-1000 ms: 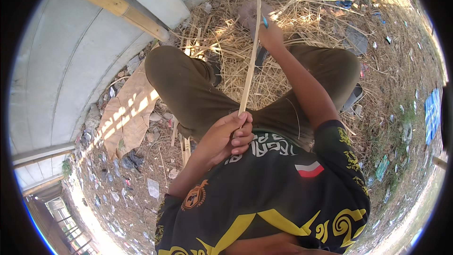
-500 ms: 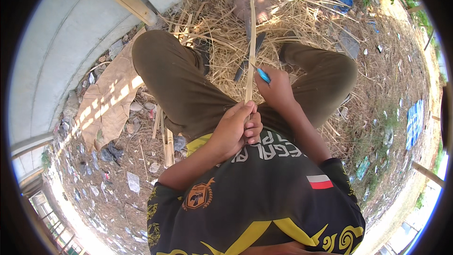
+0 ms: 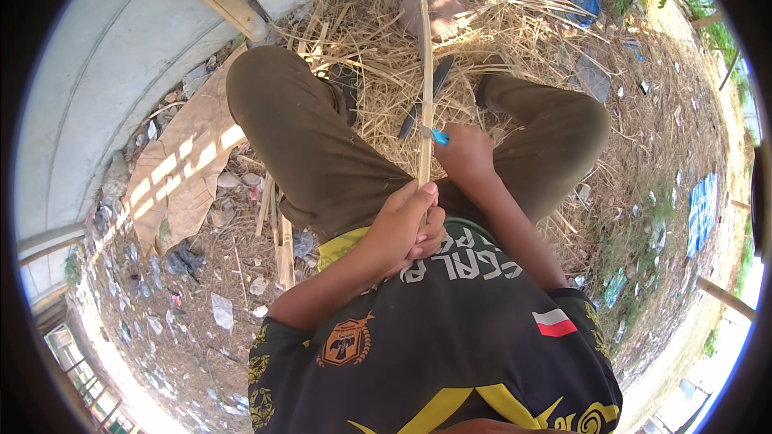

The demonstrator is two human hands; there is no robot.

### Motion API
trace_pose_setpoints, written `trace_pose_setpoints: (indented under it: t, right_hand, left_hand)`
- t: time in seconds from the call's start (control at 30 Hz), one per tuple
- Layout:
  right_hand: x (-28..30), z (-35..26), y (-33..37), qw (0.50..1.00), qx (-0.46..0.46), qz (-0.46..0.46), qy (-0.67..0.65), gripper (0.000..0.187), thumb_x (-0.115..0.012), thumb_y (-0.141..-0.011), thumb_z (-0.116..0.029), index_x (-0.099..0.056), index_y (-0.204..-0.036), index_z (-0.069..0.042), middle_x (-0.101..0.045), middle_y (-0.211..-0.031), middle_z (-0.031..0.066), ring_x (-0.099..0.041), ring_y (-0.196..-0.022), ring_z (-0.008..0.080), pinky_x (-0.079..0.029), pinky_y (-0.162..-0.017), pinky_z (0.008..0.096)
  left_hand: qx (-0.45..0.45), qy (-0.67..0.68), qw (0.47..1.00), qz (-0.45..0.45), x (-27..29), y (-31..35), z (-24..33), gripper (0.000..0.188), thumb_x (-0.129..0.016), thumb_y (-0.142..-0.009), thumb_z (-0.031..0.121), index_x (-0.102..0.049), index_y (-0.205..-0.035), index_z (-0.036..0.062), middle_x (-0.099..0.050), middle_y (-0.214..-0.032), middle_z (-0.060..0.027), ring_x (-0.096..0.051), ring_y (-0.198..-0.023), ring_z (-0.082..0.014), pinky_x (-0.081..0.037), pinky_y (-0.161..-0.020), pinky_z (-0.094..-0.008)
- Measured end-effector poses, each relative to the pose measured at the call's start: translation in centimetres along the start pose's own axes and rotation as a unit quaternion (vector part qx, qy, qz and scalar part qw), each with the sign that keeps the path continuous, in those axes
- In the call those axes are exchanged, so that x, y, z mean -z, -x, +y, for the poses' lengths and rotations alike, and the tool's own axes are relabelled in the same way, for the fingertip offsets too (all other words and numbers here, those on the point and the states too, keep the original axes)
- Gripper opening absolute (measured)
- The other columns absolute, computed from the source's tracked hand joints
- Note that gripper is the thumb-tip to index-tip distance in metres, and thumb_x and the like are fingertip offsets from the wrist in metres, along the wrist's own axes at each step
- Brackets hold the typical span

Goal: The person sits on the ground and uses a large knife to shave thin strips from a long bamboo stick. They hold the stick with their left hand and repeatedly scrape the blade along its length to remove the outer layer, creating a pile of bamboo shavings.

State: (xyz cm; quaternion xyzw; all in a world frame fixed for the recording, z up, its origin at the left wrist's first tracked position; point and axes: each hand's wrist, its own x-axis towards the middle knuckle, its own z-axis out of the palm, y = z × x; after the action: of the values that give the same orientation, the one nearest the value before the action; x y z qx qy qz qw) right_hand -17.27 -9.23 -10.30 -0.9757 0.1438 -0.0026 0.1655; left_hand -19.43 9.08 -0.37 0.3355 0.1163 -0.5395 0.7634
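Observation:
My left hand (image 3: 404, 225) is closed around the lower end of a long pale bamboo strip (image 3: 427, 56), which points away from me between my knees. In my right hand (image 3: 466, 154) is a small knife with a blue handle (image 3: 440, 137). Its short blade lies across the strip, a little beyond my left hand, and appears to touch it. The fingers of my right hand wrap the handle and hide most of it. Behind the strip, a long dark flat object (image 3: 441, 74) lies on the shavings; I cannot tell what it is.
Pale shavings (image 3: 378, 104) and loose strips cover the ground between my legs. Beyond them sits a rounded brownish stone (image 3: 442, 14). A brown sheet (image 3: 173, 181) lies to the left by a grey wall (image 3: 88, 88). Crumpled blue plastic (image 3: 585, 4) is at the far right.
My right hand has drawn the knife toward me along the strip, and the blade has turned across it. The strip's far end has shifted slightly left. My left hand keeps its hold.

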Motion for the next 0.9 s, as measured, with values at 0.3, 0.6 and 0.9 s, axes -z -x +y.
trace_pose_setpoints:
  t: [0.3,0.6,0.9]
  right_hand:
    - [0.6,-1.0,-0.8,0.996,0.026,0.041,-0.071,0.023,-0.070,-0.078,-0.025,-0.065,-0.070,-0.005,-0.064,-0.066,0.0183,-0.063,-0.063,0.0398,-0.049,-0.059,0.0490]
    - [1.1,-2.5,1.3,0.982,0.065,0.000,-0.177,0.018,-0.071,-0.077,-0.021,-0.065,-0.071,-0.004,-0.062,-0.065,0.0190,-0.064,-0.062,0.0384,-0.050,-0.058,0.0460]
    - [1.0,-2.3,-1.5,0.996,-0.022,-0.028,-0.076,0.021,-0.069,-0.082,-0.026,-0.071,-0.075,-0.007,-0.067,-0.068,0.0168,-0.068,-0.067,0.0377,-0.055,-0.062,0.0474]
  left_hand:
    - [-0.014,0.028,0.999,-0.040,0.0,0.5,0.7,0.023,-0.034,-0.111,0.029,-0.044,-0.097,0.0127,-0.031,-0.053,0.0036,-0.028,-0.039,-0.0068,-0.025,-0.040,-0.0239]
    - [-0.026,0.178,0.975,-0.130,1.7,0.1,0.8,0.025,-0.030,-0.111,0.026,-0.047,-0.100,0.0130,-0.031,-0.052,0.0065,-0.029,-0.037,-0.0055,-0.029,-0.038,-0.0229]
    - [0.008,0.244,0.953,-0.177,2.0,-0.9,0.5,0.024,-0.033,-0.111,0.027,-0.049,-0.098,0.0141,-0.031,-0.053,0.0057,-0.029,-0.038,-0.0062,-0.033,-0.038,-0.0238]
